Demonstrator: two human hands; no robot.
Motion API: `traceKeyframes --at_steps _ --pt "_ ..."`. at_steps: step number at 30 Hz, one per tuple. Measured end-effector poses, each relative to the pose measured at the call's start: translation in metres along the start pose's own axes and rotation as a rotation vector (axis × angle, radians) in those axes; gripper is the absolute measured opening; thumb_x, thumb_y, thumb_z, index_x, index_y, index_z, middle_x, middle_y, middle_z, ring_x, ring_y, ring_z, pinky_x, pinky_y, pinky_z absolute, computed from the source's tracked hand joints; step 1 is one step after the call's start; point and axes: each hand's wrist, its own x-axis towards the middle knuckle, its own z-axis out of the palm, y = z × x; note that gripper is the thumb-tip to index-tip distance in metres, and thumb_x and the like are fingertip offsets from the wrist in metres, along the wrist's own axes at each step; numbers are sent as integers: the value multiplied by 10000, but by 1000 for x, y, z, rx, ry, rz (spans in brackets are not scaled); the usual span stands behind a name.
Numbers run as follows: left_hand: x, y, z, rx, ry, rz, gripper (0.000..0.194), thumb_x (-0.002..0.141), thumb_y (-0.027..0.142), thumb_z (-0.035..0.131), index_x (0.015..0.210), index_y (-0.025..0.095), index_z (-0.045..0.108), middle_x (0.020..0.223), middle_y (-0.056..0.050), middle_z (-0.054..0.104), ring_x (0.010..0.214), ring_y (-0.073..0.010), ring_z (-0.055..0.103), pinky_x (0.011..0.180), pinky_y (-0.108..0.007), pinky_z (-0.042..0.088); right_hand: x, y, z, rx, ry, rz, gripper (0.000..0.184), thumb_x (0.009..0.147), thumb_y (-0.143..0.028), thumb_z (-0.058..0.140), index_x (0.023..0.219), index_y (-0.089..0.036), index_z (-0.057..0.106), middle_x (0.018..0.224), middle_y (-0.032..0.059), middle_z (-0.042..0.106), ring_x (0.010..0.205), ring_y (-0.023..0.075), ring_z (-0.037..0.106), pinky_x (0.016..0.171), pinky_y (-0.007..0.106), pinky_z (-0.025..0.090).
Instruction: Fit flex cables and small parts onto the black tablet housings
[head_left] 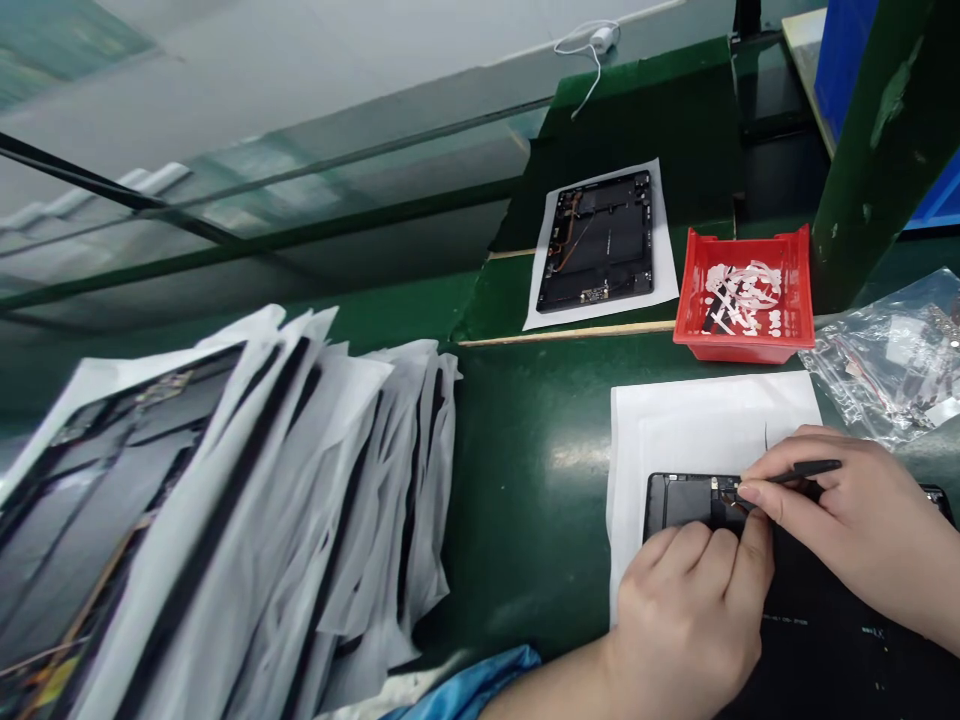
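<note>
An opened tablet (686, 500) lies on white sheets, its black inside facing up. My right hand (862, 510) pinches a slim black stick-like tool (814, 467); its working tip is hidden by the fingers at the tablet's upper edge. Curled over the tablet, my left hand (694, 620) has its thumb and fingertips pressed close to the right fingertips, by small parts and a thin wire. Whatever those left fingers hold is too small or hidden to make out.
A red bin (742, 345) of small white and black pieces stands behind the sheets, near a clear plastic bag (892, 350) of parts. Another opened tablet (607, 240) lies farther back on white paper. Several paper-wrapped tablets (300, 500) lean in a row at left.
</note>
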Motion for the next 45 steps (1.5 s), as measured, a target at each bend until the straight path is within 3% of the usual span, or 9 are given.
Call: traceKeyframes --at_steps 26,45 --pt "2 1 -4 12 50 -49 97 911 146 662 987 116 714 600 21 634 501 -147 544 461 -313 409 -1 -2 -1 -49 -2 -18 202 917 -267 595 783 -307 740 839 -44 752 847 191 679 765 322 514" --pt "-1 -1 -5 -17 14 -22 164 925 136 637 1073 100 698 657 5 671 524 -137 558 480 -303 408 -1 -3 -1 -54 16 -28 204 909 -263 586 788 -296 747 834 -26 758 834 204 694 794 344 541"
